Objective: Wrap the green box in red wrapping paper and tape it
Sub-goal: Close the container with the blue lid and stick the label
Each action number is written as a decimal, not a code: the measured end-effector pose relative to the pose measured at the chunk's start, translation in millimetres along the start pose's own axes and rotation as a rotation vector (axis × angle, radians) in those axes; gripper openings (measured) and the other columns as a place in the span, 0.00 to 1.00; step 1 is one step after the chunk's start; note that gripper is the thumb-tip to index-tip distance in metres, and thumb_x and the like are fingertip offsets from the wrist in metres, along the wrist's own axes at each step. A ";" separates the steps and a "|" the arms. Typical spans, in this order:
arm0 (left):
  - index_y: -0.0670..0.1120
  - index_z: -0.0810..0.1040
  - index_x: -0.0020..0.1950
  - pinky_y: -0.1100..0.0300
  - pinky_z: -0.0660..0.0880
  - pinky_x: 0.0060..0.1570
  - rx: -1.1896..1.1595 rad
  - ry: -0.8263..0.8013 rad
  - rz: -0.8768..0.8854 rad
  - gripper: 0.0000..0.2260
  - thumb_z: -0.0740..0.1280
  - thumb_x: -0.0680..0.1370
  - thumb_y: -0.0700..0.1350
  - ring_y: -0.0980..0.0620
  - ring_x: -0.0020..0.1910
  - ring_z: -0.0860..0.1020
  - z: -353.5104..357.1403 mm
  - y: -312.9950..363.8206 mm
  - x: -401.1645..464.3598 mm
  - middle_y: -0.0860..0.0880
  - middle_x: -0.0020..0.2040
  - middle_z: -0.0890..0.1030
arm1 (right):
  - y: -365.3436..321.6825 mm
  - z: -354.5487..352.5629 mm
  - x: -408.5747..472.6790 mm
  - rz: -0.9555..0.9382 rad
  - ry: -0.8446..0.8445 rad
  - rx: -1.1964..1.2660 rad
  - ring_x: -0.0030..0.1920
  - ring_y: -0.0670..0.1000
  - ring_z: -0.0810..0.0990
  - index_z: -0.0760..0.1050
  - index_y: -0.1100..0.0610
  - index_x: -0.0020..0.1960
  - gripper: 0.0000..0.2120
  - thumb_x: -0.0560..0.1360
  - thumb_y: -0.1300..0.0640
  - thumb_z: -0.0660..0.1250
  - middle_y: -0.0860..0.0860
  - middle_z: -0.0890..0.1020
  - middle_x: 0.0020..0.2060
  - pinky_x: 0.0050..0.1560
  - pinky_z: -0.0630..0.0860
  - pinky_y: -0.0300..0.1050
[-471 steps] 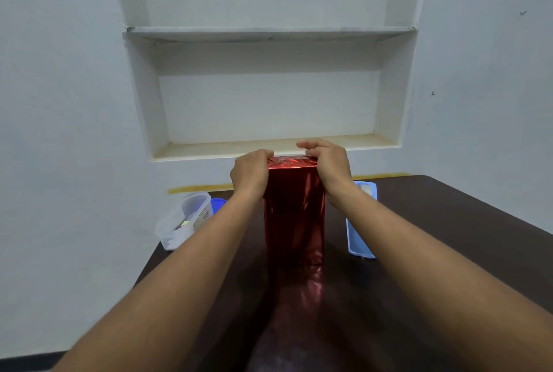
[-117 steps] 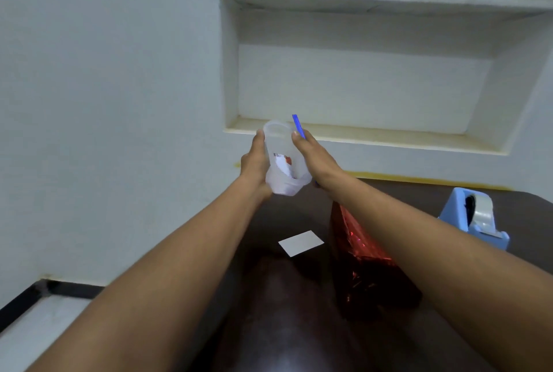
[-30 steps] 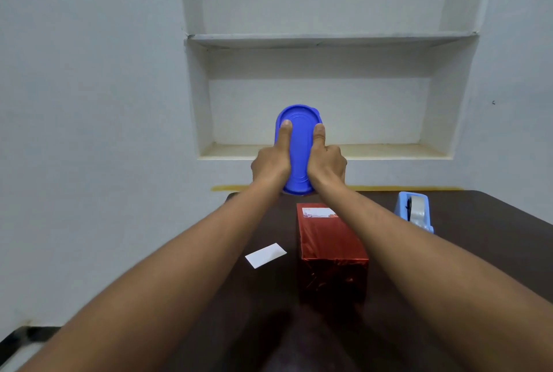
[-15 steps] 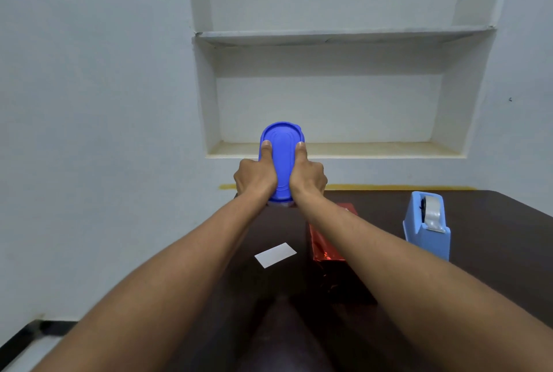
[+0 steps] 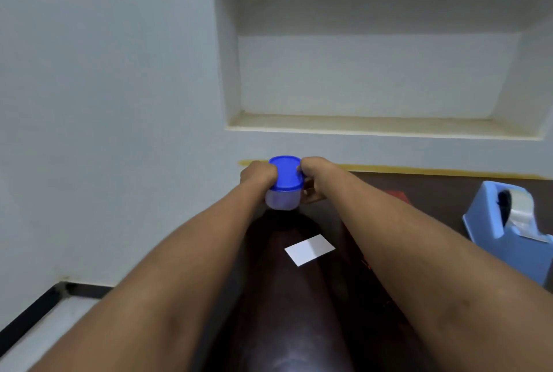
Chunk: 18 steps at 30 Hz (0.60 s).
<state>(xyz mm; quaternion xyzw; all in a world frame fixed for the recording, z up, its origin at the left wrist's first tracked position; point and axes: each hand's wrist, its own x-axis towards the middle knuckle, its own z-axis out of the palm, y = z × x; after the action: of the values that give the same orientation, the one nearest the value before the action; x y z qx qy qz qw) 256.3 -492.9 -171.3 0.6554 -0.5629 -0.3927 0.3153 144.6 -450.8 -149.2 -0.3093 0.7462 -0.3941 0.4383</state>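
The blue lid (image 5: 285, 172), which I held upright facing me half a second ago, now lies flat on top of the clear plastic container (image 5: 282, 198), and I have lowered the pair toward the dark table (image 5: 299, 326). My left hand (image 5: 256, 175) is clenched on the lid's left edge and my right hand (image 5: 314, 178) on its right edge, its fingers wrapped down the container's side; I judge that I am pressing the lid closed.

The red-wrapped box (image 5: 396, 194) lies to the right of my hands and nearer to me, almost wholly hidden behind my right forearm; only a red corner shows above the arm, and a sliver below it. I cannot tell its long axis from here. My right hand is clearly the nearer one to it, so any return to the box would likely begin with that hand drawing back and rightward.

A white card (image 5: 309, 250) lies flat on the table below my hands, between my forearms. The blue tape dispenser (image 5: 508, 228) stands well to the right of my right arm, beyond the box.
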 end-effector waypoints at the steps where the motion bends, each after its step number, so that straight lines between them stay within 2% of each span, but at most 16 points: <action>1: 0.40 0.80 0.64 0.48 0.81 0.60 0.046 0.013 0.011 0.16 0.62 0.80 0.43 0.38 0.58 0.82 0.7 -0.8 4.6 0.38 0.63 0.81 | -0.9 3.6 9.9 -0.008 0.018 -0.019 0.47 0.61 0.78 0.74 0.65 0.56 0.10 0.79 0.63 0.57 0.62 0.79 0.51 0.60 0.79 0.61; 4: 0.39 0.78 0.65 0.51 0.80 0.60 0.090 0.012 0.026 0.16 0.62 0.81 0.44 0.38 0.61 0.81 6.2 -4.1 16.9 0.38 0.66 0.80 | -0.9 11.6 47.4 -0.048 0.064 -0.043 0.48 0.62 0.81 0.76 0.67 0.61 0.17 0.76 0.65 0.58 0.64 0.82 0.55 0.58 0.80 0.63; 7: 0.38 0.75 0.68 0.53 0.78 0.60 0.141 -0.004 0.057 0.17 0.61 0.84 0.46 0.38 0.64 0.79 12.1 -6.9 25.0 0.38 0.68 0.78 | 3.4 13.1 63.8 -0.072 0.075 -0.074 0.47 0.61 0.81 0.76 0.66 0.62 0.16 0.77 0.64 0.58 0.64 0.82 0.59 0.56 0.81 0.62; 11: 0.37 0.74 0.68 0.52 0.78 0.60 0.156 -0.018 0.063 0.17 0.60 0.84 0.45 0.38 0.64 0.79 17.4 -7.6 30.8 0.37 0.68 0.77 | 6.9 9.4 62.4 -0.060 0.044 -0.033 0.47 0.57 0.76 0.73 0.63 0.58 0.09 0.81 0.63 0.57 0.60 0.77 0.51 0.59 0.79 0.53; 13: 0.39 0.75 0.68 0.52 0.77 0.58 0.147 0.027 0.084 0.17 0.61 0.84 0.46 0.38 0.65 0.78 17.1 -3.2 26.2 0.39 0.68 0.78 | 3.9 3.9 57.7 -0.090 0.043 0.017 0.44 0.55 0.74 0.72 0.62 0.56 0.07 0.81 0.63 0.57 0.58 0.74 0.46 0.56 0.78 0.47; 15: 0.42 0.79 0.63 0.52 0.74 0.53 0.203 0.145 0.174 0.15 0.61 0.83 0.49 0.39 0.64 0.77 16.7 4.3 17.8 0.42 0.62 0.81 | -0.4 -7.7 47.1 -0.153 0.064 0.076 0.41 0.54 0.74 0.73 0.60 0.50 0.05 0.80 0.64 0.58 0.58 0.73 0.43 0.47 0.77 0.46; 17: 0.43 0.81 0.51 0.54 0.73 0.46 0.130 0.185 0.327 0.11 0.61 0.80 0.47 0.41 0.53 0.79 19.9 17.2 5.5 0.44 0.51 0.83 | -4.7 -27.2 29.9 -0.223 0.126 0.141 0.35 0.54 0.75 0.72 0.60 0.50 0.04 0.78 0.64 0.60 0.58 0.73 0.42 0.42 0.80 0.48; 18: 0.43 0.81 0.46 0.55 0.72 0.42 0.034 0.148 0.385 0.09 0.62 0.78 0.45 0.42 0.46 0.78 21.0 25.1 -1.5 0.45 0.45 0.83 | -5.5 -37.3 20.2 -0.256 0.168 0.186 0.32 0.54 0.75 0.73 0.59 0.52 0.06 0.76 0.65 0.61 0.58 0.74 0.41 0.40 0.81 0.47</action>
<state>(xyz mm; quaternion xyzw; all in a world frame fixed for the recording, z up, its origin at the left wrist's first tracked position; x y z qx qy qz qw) 225.7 -495.0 -160.0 0.5681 -0.6595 -0.2665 0.4139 103.2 -458.1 -141.4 -0.3259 0.6952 -0.5385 0.3472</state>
